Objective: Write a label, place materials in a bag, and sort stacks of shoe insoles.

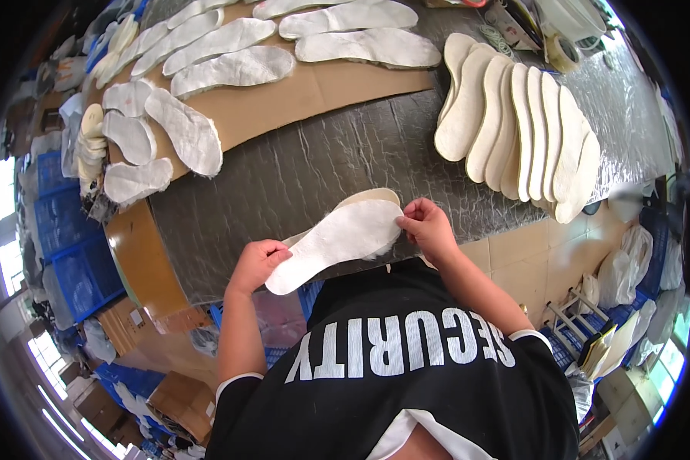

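A white insole [337, 239] with a fuzzy edge lies across the table's near edge, over a cream insole [376, 196] that peeks out along its far side. My left hand [256, 265] is closed on the narrower end of the white insole, thumb on top. At the wider end, my right hand [431, 230] pinches the rim between thumb and fingers. Whether my fingers also grip the cream insole beneath is hidden.
A fanned row of cream insoles [523, 130] lies at the right of the dark tabletop [299, 165]. White fuzzy insoles [234, 67] are spread over a cardboard sheet [284, 103] at the far left. Blue crates [84, 272] stand left of the table.
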{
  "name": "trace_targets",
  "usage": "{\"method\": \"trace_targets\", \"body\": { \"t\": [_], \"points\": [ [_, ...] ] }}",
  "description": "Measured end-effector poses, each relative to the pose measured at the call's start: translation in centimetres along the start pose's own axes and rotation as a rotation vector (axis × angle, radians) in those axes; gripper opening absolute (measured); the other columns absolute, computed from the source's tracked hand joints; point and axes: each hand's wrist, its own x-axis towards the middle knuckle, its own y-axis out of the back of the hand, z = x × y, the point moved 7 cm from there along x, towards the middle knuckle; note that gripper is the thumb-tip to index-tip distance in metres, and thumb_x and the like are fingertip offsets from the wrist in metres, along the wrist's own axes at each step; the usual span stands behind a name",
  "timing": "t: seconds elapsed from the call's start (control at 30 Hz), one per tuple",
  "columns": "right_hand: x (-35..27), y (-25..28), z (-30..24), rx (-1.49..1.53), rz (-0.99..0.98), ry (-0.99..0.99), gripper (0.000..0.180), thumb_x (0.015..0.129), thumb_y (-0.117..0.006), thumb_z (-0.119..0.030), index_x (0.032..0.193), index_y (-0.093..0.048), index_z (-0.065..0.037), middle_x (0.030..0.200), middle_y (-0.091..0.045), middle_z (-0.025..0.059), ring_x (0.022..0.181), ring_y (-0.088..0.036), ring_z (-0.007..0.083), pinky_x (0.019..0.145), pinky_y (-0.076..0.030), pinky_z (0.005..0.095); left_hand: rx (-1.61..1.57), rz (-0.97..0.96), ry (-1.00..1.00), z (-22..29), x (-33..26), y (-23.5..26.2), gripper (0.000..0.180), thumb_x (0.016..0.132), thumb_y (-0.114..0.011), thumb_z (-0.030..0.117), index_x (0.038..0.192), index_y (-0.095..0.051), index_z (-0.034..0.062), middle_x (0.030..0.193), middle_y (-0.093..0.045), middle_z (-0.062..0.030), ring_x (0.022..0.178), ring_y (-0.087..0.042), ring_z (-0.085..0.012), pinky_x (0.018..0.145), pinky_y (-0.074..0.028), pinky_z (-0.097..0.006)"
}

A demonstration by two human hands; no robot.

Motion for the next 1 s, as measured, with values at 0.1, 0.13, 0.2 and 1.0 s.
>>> {"method": "trace_targets", "body": {
  "t": [0.1, 0.13, 0.2, 1.0],
  "points": [
    [0.0, 0.2, 0.1, -0.039, 0.002, -0.002, 0.016, 0.077, -0.064, 0.000, 0.081, -0.050, -0.006, 0.067, -0.053, -0.0019, 0.053, -0.046, 0.0054, 0.046, -0.036, 0.0193, -0.045, 0.001, 0.016, -0.6, -0.3, -0.4, 0.016, 0.080, -0.064, 0.013, 0.082, -0.064, -0.0023, 0.069, -0.061, -0.0008, 0.064, -0.053, -0.0071, 0.060, -0.045, -0.024],
    [0.0, 0.7, 0.1, -0.061, 0.043, 0.004, 0.016, 0.076, -0.064, -0.001, 0.081, -0.051, -0.006, 0.068, -0.054, -0.0023, 0.055, -0.047, 0.0047, 0.048, -0.037, 0.0190, 0.001, 0.033, 0.058, -1.1, -0.4, -0.2, 0.016, 0.080, -0.064, 0.013, 0.082, -0.064, -0.0023, 0.069, -0.061, -0.0008, 0.064, -0.053, -0.0071, 0.060, -0.045, -0.024],
    [-0.2, 0.6, 0.4, -0.062, -0.009, 0.008, 0.016, 0.076, -0.064, -0.001, 0.082, -0.051, -0.006, 0.069, -0.054, -0.0023, 0.055, -0.047, 0.0046, 0.048, -0.036, 0.0188, -0.044, -0.008, 0.002, -0.9, -0.6, -0.7, 0.016, 0.080, -0.065, 0.014, 0.081, -0.064, -0.0022, 0.069, -0.061, -0.0012, 0.064, -0.053, -0.0072, 0.060, -0.045, -0.024],
    [0.9, 0.0, -4.1, -0.065, -0.074, 0.250, 0.023, 0.076, -0.061, 0.000, 0.094, -0.050, -0.007, 0.072, -0.051, -0.0029, 0.060, -0.047, 0.0054, 0.049, -0.037, 0.0207, 0.002, 0.013, -0.070, 1.2, 1.2, 1.6, 0.012, 0.081, -0.065, 0.011, 0.082, -0.064, -0.0009, 0.072, -0.061, -0.0001, 0.067, -0.053, -0.0064, 0.063, -0.045, -0.024]
  ]
}}
